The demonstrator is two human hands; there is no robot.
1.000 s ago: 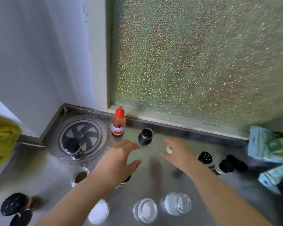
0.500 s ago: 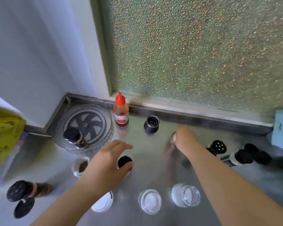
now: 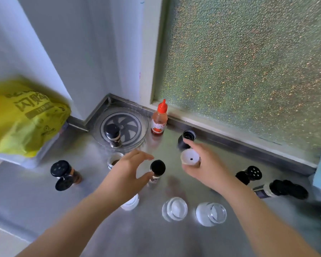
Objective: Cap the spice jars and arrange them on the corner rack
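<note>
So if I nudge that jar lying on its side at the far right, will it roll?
Probably. The tipped jar lies on its round side on smooth steel counter, so it may roll. Its black lid looks on, so spilling seems unlikely.

Red-capped clear plastic sauce bottle (image 3: 159, 120); yellow plastic bag with dark print (image 3: 24, 115); black-lidded glass spice jar (image 3: 113, 135); round clear rack with grey pinwheel pattern (image 3: 132, 125); speckled green pebbled window glass (image 3: 248, 62).
</note>
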